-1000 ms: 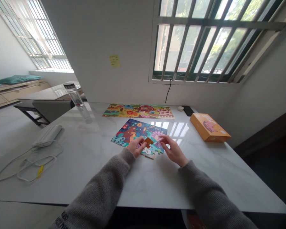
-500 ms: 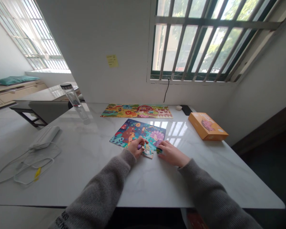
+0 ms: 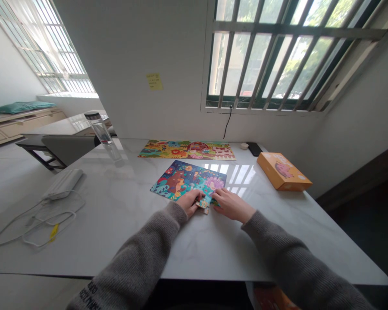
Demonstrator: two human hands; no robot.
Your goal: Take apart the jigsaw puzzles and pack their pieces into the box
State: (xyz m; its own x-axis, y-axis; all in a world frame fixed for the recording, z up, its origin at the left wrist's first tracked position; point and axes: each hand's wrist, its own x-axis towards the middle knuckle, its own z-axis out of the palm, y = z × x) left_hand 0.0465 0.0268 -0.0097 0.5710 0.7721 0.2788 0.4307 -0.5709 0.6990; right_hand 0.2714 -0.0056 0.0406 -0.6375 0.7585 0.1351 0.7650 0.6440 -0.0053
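Observation:
A colourful jigsaw puzzle (image 3: 189, 183) lies flat on the white marble table (image 3: 123, 224) in front of me. My left hand (image 3: 190, 202) rests at its near edge, fingers curled on a small puzzle piece (image 3: 202, 204). My right hand (image 3: 230, 205) lies just right of that piece, fingers bent and pressing down on the puzzle's near right corner. Both arms wear grey sleeves.
A second, long puzzle (image 3: 186, 150) lies further back. An orange box (image 3: 283, 171) sits at the right, a dark phone (image 3: 255, 149) behind it. A clear water bottle (image 3: 101, 132) stands at the back left. A white power adapter (image 3: 63, 183) with coiled cable lies at the left.
A second ago my left hand held a piece up showing its brown back. It has since been turned face up and lowered to the puzzle's near edge, and my right hand dropped beside it.

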